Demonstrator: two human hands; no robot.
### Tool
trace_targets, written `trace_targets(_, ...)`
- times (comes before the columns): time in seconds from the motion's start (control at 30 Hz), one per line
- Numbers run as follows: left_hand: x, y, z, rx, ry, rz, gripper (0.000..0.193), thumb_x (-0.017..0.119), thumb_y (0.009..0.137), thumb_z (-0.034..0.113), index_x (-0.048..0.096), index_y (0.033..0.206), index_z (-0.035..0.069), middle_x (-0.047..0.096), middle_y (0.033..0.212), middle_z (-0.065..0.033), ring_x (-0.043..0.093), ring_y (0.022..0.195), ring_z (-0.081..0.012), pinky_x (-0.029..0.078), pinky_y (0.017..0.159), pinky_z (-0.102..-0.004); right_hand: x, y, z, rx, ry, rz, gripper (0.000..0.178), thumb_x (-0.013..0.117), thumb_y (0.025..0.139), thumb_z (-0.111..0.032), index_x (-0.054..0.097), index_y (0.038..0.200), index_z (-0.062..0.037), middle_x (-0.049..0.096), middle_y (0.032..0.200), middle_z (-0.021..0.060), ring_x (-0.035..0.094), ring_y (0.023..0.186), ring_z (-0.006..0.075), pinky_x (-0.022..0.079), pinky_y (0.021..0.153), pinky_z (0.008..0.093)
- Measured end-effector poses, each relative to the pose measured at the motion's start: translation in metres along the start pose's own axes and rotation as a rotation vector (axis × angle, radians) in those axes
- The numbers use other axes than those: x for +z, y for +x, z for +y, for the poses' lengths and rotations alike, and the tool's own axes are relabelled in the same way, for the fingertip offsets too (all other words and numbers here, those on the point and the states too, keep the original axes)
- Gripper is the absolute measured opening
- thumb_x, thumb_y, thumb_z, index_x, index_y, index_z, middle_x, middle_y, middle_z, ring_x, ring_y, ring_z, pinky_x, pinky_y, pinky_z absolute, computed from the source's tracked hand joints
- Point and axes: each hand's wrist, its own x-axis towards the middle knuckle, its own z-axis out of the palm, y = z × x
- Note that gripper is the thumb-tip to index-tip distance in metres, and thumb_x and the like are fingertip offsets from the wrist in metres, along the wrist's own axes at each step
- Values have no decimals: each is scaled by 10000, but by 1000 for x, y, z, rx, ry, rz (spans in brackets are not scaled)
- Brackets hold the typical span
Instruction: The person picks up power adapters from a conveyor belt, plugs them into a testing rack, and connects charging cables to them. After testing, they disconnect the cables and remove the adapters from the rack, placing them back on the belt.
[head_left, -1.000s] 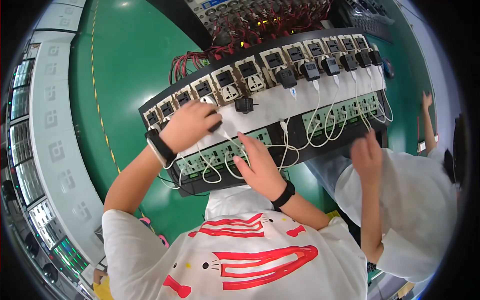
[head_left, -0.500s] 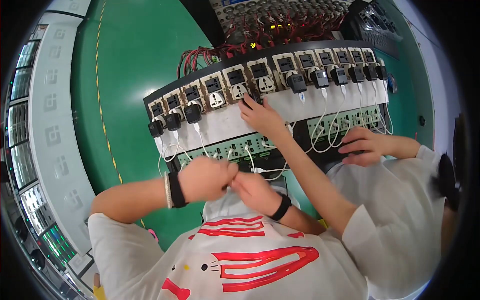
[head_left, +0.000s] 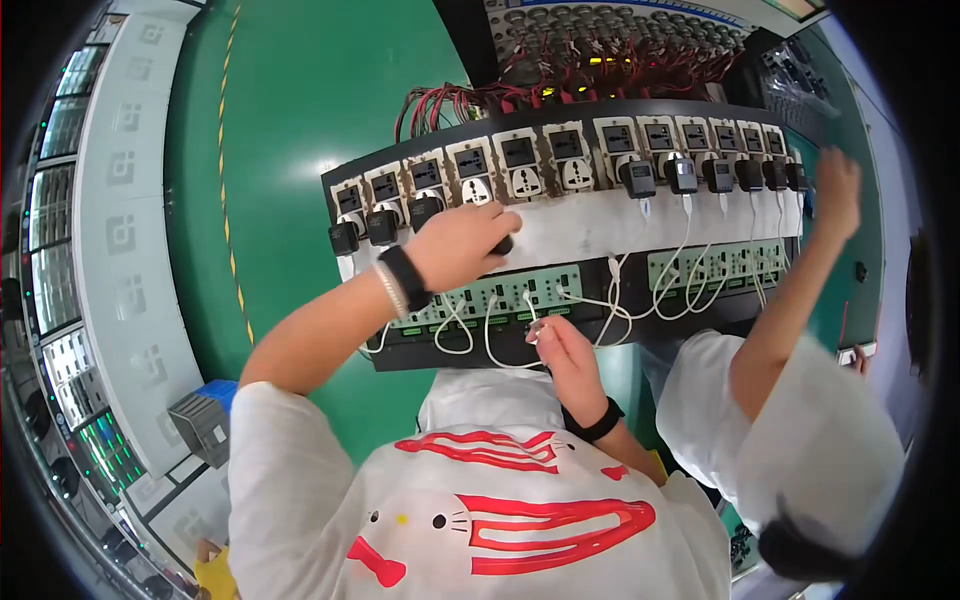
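Observation:
My left hand (head_left: 460,245), wearing a black wristband and a pale bracelet, is closed on a black power adapter (head_left: 505,244). The hand covers most of the adapter, just below the row of wall-type sockets (head_left: 525,180). Lower down, my right hand (head_left: 572,362) pinches the end of a white USB cable (head_left: 537,328) in front of the green circuit board strip (head_left: 510,290). Three sockets near my left hand show white faces with no adapter. Several black adapters (head_left: 383,226) sit in sockets at the left, and more (head_left: 682,175) at the right.
A co-worker's hand (head_left: 838,195) is raised at the rack's right end. White cables (head_left: 612,300) loop across the rack's front. Red wires (head_left: 450,105) bunch behind it. A grey bin (head_left: 205,425) stands at the left on the green floor (head_left: 290,90).
My hands were together low in front of the rack; they have parted. My left has risen toward the sockets with the adapter. The co-worker's hand has left the sockets for the far right.

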Motion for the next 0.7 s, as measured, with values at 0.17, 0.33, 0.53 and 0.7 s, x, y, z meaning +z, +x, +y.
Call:
trace_targets(0.17, -3, 7, -27, -46, 109, 278, 304, 567, 749, -1, 572, 1043, 77, 589, 1037, -110, 562, 983, -320, 468, 827, -401, -19, -6, 14, 61, 83, 71, 259, 445, 971, -207, 569, 1054, 4, 519, 784, -22, 451, 728, 49, 376, 679, 191)
trace_targets(0.33, -13, -48, -66, -3, 418, 17, 423, 578, 722, -5, 580, 1108, 167, 549, 1219, -50, 533, 1092, -263, 431, 919, -382, -13, -8, 3, -198, -438, 321, 614, 509, 894, -98, 224, 1422, 33, 351, 1376, 177, 384, 1234, 286, 282, 1050, 355)
trace_targets(0.53, -22, -41, -55, 134, 560, -48, 419, 677, 714, 117, 540, 1110, 103, 579, 1164, -70, 543, 1071, -261, 425, 925, -376, 0, 6, -15, -368, -586, 126, 490, 551, 869, -117, 409, 1321, 10, 459, 1286, 214, 426, 1202, 364, 323, 1028, 407)
trace_targets(0.7, -22, -47, 11, 299, 275, -113, 296, 681, 681, 110, 492, 900, 46, 573, 957, -103, 572, 857, -286, 463, 784, -377, 21, 17, -15, -305, -481, -50, 361, 520, 908, -185, 484, 1205, 16, 565, 1075, 229, 539, 999, 379, 429, 861, 402)
